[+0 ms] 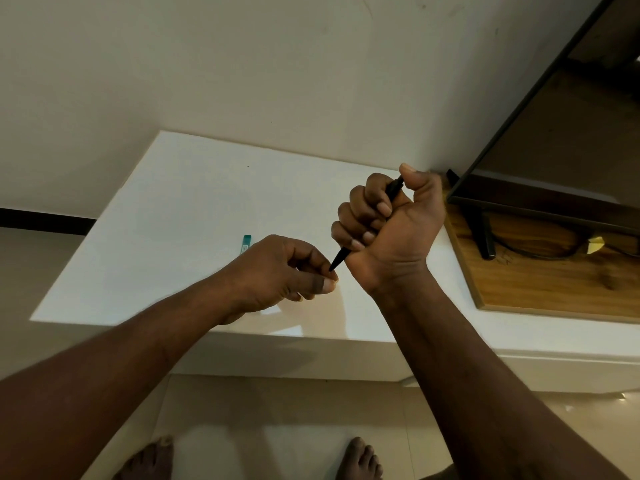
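White counter [166, 209]; slim black pen [341, 257], tapered tip.

Pen [341, 257] mostly inside right hand [388, 230]

The light is warm and soft, and it comes from overhead. The white tabletop [180, 202] glows brightest, nearly washed out toward nine o'clock. My left hand [280, 268] and right hand [391, 223] throw a pale, blurred shadow on it toward six o'clock. The floor tiles [277, 427] lie dim, with small glints at four o'clock. Focus is crisp on the black pen [394, 190] — straight edges bow near the rim, the wide-angle stretch.
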`<state>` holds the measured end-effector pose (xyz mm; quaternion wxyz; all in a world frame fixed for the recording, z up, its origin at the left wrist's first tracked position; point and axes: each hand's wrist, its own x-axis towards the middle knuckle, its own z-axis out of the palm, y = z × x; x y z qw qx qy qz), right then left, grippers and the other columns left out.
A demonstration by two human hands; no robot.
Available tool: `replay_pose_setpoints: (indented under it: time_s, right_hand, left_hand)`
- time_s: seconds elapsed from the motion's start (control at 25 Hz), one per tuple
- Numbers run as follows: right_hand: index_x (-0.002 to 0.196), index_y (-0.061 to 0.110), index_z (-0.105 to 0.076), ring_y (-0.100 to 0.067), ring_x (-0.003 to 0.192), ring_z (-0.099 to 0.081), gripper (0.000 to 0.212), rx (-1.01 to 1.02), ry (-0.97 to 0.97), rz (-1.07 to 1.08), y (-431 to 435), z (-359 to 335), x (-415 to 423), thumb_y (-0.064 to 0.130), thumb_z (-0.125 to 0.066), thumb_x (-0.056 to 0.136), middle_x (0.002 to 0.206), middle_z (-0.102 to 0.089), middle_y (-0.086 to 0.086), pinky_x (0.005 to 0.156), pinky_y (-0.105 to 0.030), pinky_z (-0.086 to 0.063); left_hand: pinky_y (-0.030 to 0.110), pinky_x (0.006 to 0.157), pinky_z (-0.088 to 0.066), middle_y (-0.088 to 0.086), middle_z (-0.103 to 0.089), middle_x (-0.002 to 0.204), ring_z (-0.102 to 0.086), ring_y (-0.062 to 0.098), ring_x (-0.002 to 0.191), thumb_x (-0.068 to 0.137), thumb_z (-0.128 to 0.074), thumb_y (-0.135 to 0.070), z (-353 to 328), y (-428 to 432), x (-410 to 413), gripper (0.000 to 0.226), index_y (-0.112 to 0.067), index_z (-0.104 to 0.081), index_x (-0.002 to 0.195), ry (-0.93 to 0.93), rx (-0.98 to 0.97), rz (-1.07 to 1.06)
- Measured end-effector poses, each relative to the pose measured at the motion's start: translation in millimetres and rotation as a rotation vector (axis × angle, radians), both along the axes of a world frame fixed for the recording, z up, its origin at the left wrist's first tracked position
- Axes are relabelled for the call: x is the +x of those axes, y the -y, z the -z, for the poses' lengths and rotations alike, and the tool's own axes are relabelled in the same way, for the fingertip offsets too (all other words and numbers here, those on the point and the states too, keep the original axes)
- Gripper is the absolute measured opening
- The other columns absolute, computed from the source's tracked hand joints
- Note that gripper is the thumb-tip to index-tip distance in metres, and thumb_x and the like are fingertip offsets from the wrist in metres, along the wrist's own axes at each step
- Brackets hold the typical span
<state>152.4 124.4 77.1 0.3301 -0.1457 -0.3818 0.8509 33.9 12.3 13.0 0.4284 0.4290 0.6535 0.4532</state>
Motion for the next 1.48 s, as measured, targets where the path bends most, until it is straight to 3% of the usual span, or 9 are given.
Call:
replay_pose_setpoints:
  time_s: [0.2, 0.4, 1.48]
  right_hand:
    - [0.058, 0.018, -0.026, -0.014, 0.045, -0.009, 0.051, 0.003, 0.029, 0.019, 0.7, -0.5, 0.6, 0.049, -0.039, 0.098, 0.05, -0.018, 0.003, 0.045, -0.024, -0.01]
    - [0.056, 0.017, -0.028, -0.014, 0.044, -0.009, 0.049, 0.037, 0.015, 0.031, 1.3, -2.3, -1.2, 0.042, -0.036, 0.098, 0.048, -0.021, 0.004, 0.043, -0.021, -0.014]
    - [0.057, 0.016, -0.028, -0.013, 0.044, -0.009, 0.05, 0.145, 0.052, 0.026, 7.1, -4.0, -2.9, 0.041, -0.034, 0.1, 0.047, -0.021, 0.004, 0.044, -0.021, -0.016]
  left_hand:
    - [0.016, 0.065, -0.057, -0.006, -0.08, 0.087, -0.075, 0.011, 0.08, 0.087, -0.081, -0.025, 0.1, 0.6, 0.0, 0.007, -0.028, -0.082, 0.093, 0.0, 0.005, 0.007]
    - [0.017, 0.065, -0.058, -0.005, -0.08, 0.088, -0.075, 0.011, 0.081, 0.086, -0.082, -0.026, 1.4, 0.2, 0.2, 0.006, -0.03, -0.082, 0.092, 0.008, 0.002, 0.008]
    - [0.023, 0.07, -0.059, -0.006, -0.08, 0.086, -0.076, 0.012, 0.079, 0.085, -0.082, -0.031, 1.7, 0.2, -2.2, 0.006, -0.032, -0.08, 0.091, -0.014, 0.061, -0.012]
